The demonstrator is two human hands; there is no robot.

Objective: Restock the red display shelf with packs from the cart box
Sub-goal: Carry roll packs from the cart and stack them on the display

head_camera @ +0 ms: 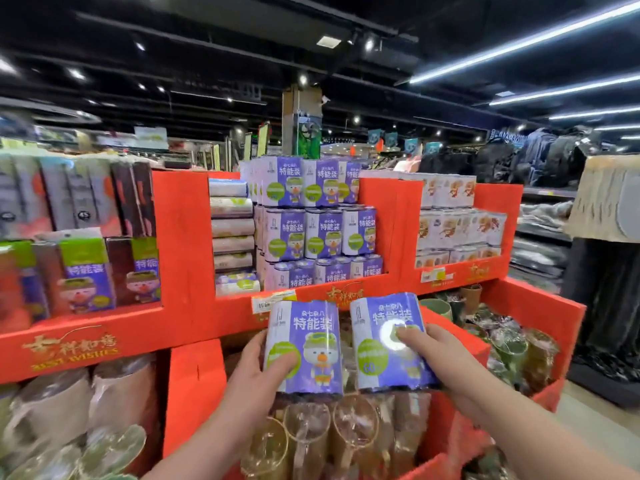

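Note:
My left hand (258, 367) grips a purple-and-white pack (306, 348) with a cartoon duck, thumb across its front. My right hand (427, 344) grips a second pack of the same kind (384, 337), tilted slightly right. Both packs are held upright in front of the red display shelf (183, 271), just below its middle bay. That bay holds stacked rows of the same purple packs (322, 233), three tiers high. The cart box is out of view.
White rolls (232, 230) lie stacked on the bay's left side. Boxed goods (79, 233) fill the left bay, white packs (457, 223) the right one. Wrapped glasses (311, 438) and cups sit in the red bins below. Clothing racks (540, 161) stand at the far right.

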